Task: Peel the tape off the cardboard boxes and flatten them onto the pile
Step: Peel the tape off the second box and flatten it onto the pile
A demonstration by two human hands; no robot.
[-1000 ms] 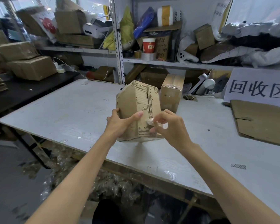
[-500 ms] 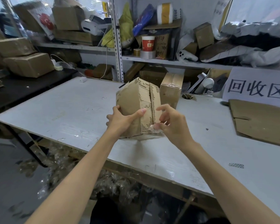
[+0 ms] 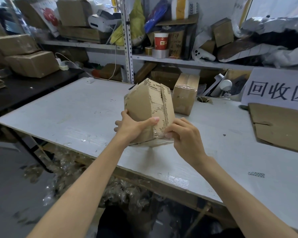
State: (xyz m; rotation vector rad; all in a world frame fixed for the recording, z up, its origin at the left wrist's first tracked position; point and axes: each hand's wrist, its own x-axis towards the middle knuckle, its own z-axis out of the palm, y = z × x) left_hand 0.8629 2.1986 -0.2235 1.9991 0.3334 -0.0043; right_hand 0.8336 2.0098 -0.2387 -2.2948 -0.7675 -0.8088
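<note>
In the centre of the frame a small brown cardboard box (image 3: 141, 107) with black printed marks is held tilted over the white bench (image 3: 72, 115), its seamed face turned up and toward the camera. Whether its lower edge touches the bench cannot be told. The left hand (image 3: 132, 126) has its grip wrapped round the box's lower left side, thumb pressed flat across the front face. The right hand (image 3: 184, 134) has its grip closed to a pinch at the lower right corner, apparently on a loose end of clear tape (image 3: 162, 135).

The pinch looks shallow, so a sharp pull could snap the tape short and leave the rest stuck along the seam. Pulled steeply, the tape may instead strip the cardboard's paper skin. The left grip holds only one side, so a tug from the right could twist the box loose.

A second taped brown cardboard box (image 3: 185, 95) stands just behind, and the flattened brown cardboard sheet (image 3: 280, 127) lies at the right edge of the frame.
</note>
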